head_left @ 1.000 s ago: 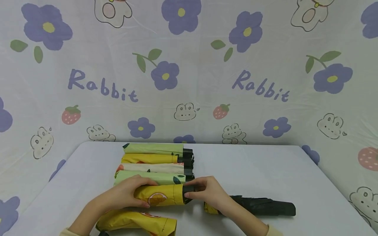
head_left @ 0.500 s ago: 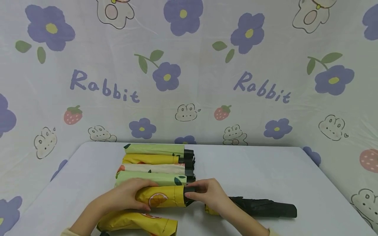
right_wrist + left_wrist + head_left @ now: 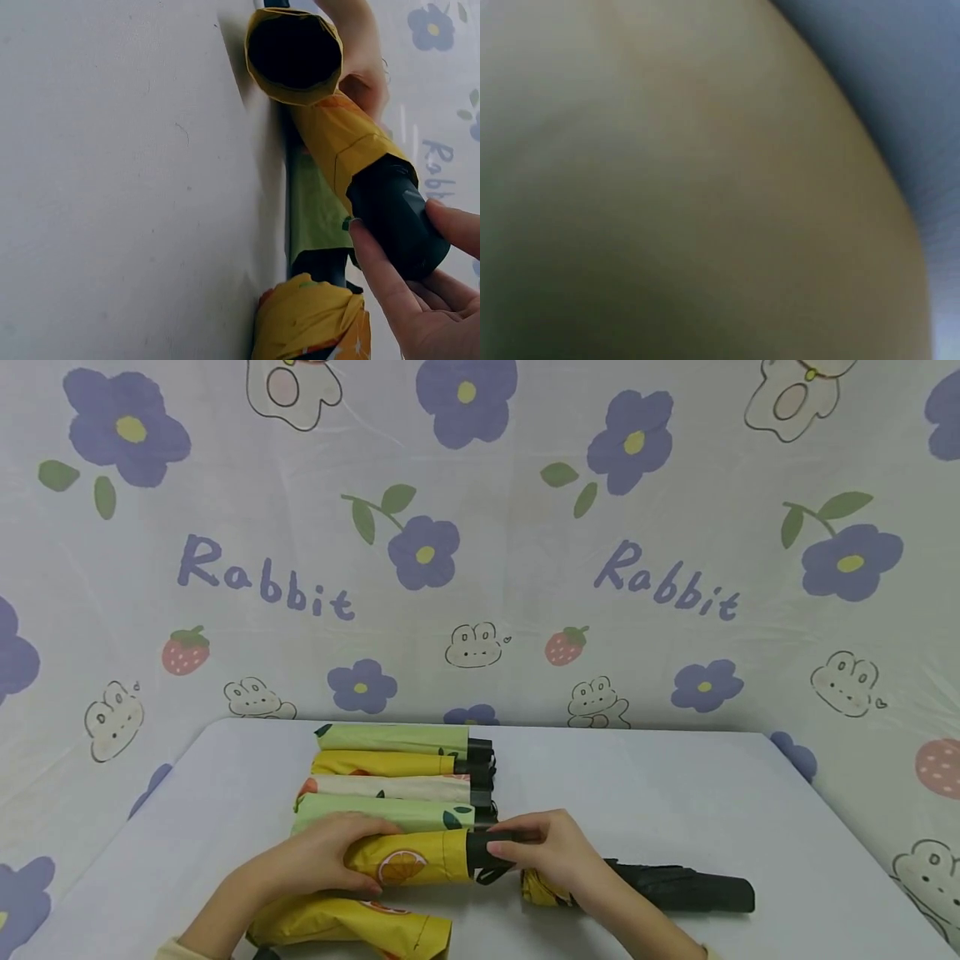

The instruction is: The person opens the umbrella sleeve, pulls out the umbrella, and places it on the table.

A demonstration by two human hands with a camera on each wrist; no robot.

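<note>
A folded umbrella in a yellow sleeve with an orange-slice print [image 3: 420, 858] lies across both hands. My left hand [image 3: 326, 856] grips the sleeve from its left end, thumb on the near side. At the other end my right hand [image 3: 551, 852] holds the black umbrella handle [image 3: 397, 217] between thumb and fingers. The handle sticks out of the sleeve mouth, with a black wrist strap [image 3: 493, 874] hanging below. Nearer the front lies another yellow sleeve [image 3: 352, 925], whose round open mouth shows dark inside in the right wrist view. Blurred skin fills most of the left wrist view.
Several sleeved folded umbrellas, among them a light green one [image 3: 390, 739] and a cream one [image 3: 420, 787], lie in a row behind the hands, handles to the right. A black and yellow folded umbrella [image 3: 690, 889] lies on the white table [image 3: 660, 793], partly behind the right forearm.
My right hand has shifted to the right along with the handle, and more of the black handle and its strap now shows outside the sleeve. My left hand keeps its place on the sleeve.
</note>
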